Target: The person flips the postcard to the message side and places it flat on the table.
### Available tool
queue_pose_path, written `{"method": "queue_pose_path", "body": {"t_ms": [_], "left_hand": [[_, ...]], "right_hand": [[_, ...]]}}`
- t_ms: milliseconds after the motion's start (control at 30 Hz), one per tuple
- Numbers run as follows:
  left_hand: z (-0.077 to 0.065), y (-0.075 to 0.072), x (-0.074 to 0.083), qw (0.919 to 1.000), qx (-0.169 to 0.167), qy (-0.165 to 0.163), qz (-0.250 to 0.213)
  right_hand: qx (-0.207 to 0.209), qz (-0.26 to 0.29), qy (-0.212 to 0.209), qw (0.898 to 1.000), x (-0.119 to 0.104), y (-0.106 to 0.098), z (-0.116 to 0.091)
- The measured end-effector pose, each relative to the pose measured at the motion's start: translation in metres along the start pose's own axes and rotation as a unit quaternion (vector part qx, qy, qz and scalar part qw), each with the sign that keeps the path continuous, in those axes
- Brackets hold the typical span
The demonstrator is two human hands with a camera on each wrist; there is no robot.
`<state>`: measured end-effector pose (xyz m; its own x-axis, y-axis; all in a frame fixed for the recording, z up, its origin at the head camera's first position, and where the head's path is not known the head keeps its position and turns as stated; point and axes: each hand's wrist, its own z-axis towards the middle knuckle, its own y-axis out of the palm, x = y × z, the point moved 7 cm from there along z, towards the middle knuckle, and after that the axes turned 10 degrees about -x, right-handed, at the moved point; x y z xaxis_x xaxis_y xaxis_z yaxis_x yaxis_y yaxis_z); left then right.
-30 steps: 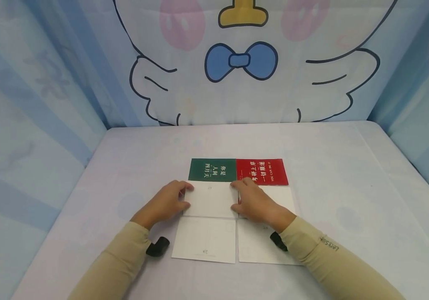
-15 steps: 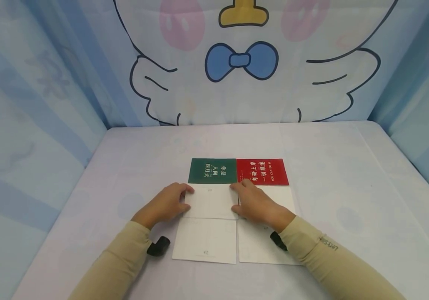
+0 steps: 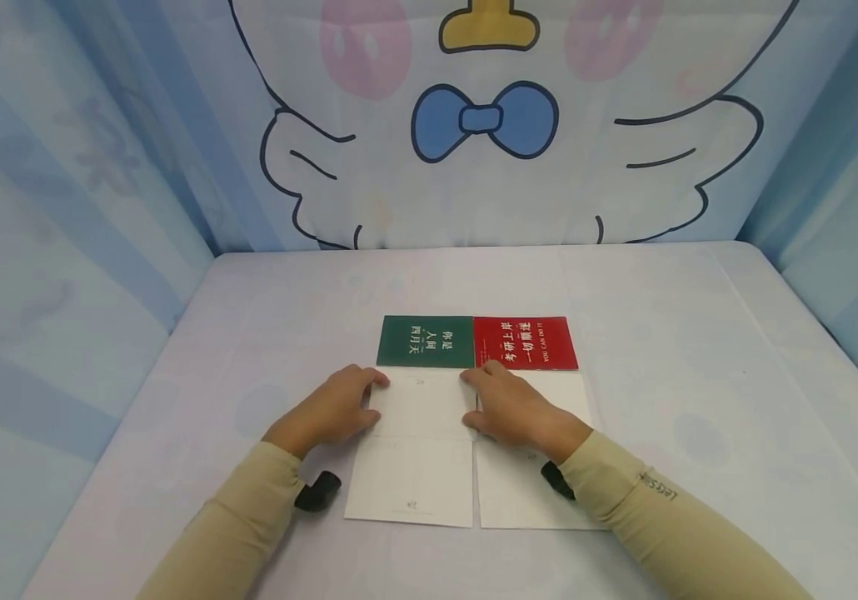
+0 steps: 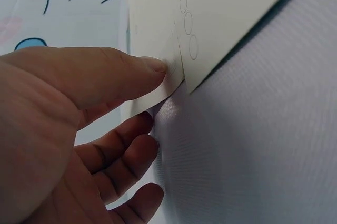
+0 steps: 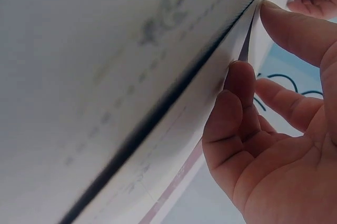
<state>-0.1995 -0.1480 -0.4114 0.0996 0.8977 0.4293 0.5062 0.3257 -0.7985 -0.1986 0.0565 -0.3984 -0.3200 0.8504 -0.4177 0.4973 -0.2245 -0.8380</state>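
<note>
Leftmost, with the left hand (image 3: 330, 408), pinches the white card (image 3: 425, 402) by its left edge. Next, holds it between the green card (image 3: 425, 342), just beyond, and the near card (image 3: 410, 483), just closer, with any overlap unclear. Farther right, grips its right edge with the right hand (image 3: 510, 406), near the red card (image 3: 530, 343), partly hiding the side card (image 3: 562, 393), also white.

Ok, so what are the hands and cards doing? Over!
Left hand, right hand: holding opposite edges of middle-left white card. Green card just beyond it, red card alongside. Nothing seems in the way.
</note>
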Motion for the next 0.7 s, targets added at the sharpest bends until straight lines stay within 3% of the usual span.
{"method": "queue_pose_path", "body": {"t_ms": [167,300,433,700], "left_hand": [[-0.0033,-0.0009,0.0006,0.9998,0.018,-0.008,0.009],[-0.0043,-0.0006,0.0025,0.9989,0.037,0.015,0.023],[-0.0045,0.0016,0.0033,0.9986,0.033,0.039,0.016],[-0.0046,0.0021,-0.0012,0.9982,0.033,0.049,-0.009]], "right_hand": [[0.017,-0.006,0.003,1.0,-0.0002,-0.0015,-0.0003],[0.038,-0.045,-0.017,0.998,-0.004,-0.0037,-0.0008],[0.037,-0.075,-0.035,0.996,-0.0071,-0.0035,-0.0008],[0.028,-0.074,-0.043,0.996,-0.008,-0.0026,0.0005]]}}
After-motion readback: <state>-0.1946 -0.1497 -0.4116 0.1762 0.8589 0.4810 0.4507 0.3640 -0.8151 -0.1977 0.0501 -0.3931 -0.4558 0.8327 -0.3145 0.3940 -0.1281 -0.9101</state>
